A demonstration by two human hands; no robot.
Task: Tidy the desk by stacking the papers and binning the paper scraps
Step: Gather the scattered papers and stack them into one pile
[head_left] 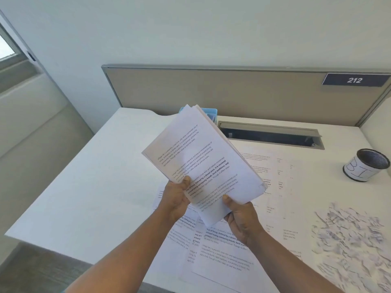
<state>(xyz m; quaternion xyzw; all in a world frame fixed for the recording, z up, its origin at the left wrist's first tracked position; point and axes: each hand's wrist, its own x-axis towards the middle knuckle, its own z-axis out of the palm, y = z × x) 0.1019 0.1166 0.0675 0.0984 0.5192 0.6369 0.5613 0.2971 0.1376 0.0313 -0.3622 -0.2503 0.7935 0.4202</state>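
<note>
Both hands grip a sheaf of printed papers (203,163) above the counter's (95,187) middle — left hand (176,199) and right hand (241,218) at its lower edge. Loose sheets (224,254) lie beneath; paper scraps (351,240) heap by the right edge, near the labelled mesh cup (365,166). The left half lies bare.

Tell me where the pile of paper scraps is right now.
In the head view, the paper scraps lie loose on the desk at the lower right, in front of the mesh cup and to the right of the right hand.
</note>
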